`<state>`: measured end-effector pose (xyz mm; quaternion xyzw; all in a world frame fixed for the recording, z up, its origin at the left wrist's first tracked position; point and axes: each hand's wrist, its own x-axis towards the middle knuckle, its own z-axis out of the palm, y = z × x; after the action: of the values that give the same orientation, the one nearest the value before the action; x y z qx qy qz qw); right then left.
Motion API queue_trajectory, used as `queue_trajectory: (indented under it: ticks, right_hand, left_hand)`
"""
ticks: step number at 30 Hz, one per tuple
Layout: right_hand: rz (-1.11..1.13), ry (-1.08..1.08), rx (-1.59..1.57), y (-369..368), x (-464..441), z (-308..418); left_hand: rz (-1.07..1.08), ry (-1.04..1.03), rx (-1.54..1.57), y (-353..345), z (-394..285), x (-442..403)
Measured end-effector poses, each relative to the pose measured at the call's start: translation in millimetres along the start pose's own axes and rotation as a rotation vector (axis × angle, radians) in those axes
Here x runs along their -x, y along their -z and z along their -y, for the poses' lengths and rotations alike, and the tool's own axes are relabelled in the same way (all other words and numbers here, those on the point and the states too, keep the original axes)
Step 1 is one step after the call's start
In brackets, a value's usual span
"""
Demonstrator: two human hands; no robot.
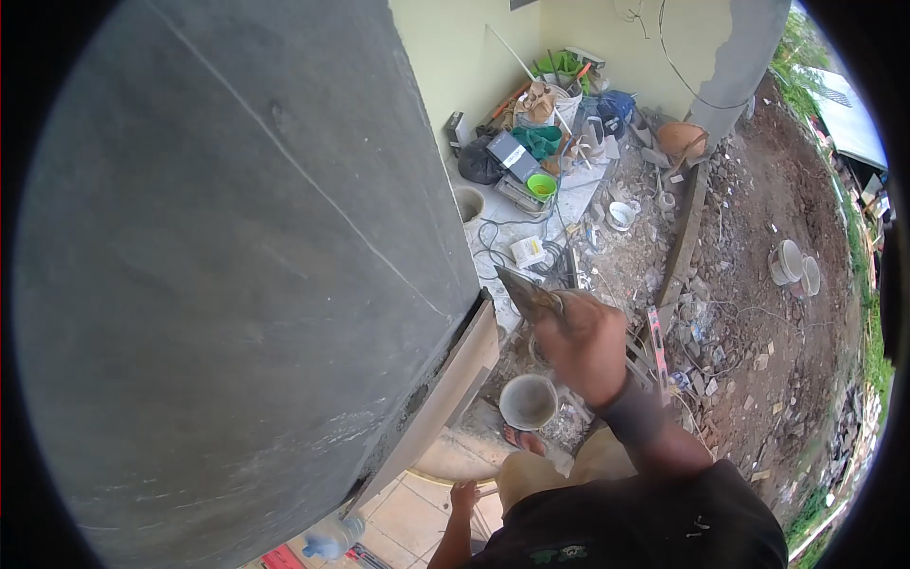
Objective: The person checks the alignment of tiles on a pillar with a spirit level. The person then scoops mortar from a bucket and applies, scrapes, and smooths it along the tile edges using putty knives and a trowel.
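The step in hand is judged to be trowel work at the edge of the grey wall [237, 284]. The trowel [523, 294] is held up in front of the body, near the wall's outer edge, with its pointed blade directed toward that edge. The blade appears clear of the surface, though contact cannot be fully ruled out from this angle.

The handle is gripped by the closed right hand [580, 349]. The left hand [464, 495] is lowered beside the knee; whether anything is grasped by it cannot be told.

For a next stroke, the blade would need to be laid at a shallow angle and guided evenly along the edge, with the board [444, 389] below left undisturbed. If material is required, the bucket [527, 425] near the foot is judged to be within easy reach.

No brand or wording can be read. A pale label is borne by the dark box [513, 156], and markings are shown on the white carton [527, 251], but both are too small. The print [559, 553] on the black shirt [654, 517] is likewise illegible.
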<state>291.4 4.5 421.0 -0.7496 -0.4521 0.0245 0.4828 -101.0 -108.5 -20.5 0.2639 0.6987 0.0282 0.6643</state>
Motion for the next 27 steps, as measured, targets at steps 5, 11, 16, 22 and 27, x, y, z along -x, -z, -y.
queue_trajectory:
  ticks: [5, 11, 16, 22, 27]
  right_hand:
    - [0.125, 0.035, -0.036, -10.2, -5.5, 6.2]
    - [0.157, 0.158, 0.051, 7.6, 6.6, -12.2]
    - [0.059, 0.142, 0.012, -5.9, -7.2, -17.5]
    - [0.105, 0.267, -0.017, -18.0, 21.1, -44.4]
    - [0.097, 0.256, -0.227, -17.9, -7.4, -68.0]
  left_hand:
    - [0.001, -0.006, 0.052, -6.1, -17.8, 6.1]
    - [-0.001, 0.019, 0.009, 0.5, -6.3, 1.8]
    - [0.005, 0.047, 0.001, 14.7, -2.8, 6.1]
    - [-0.106, 0.052, 0.009, 32.8, -18.4, 39.6]
    - [-0.206, 0.022, -0.016, 35.5, -15.5, 83.7]
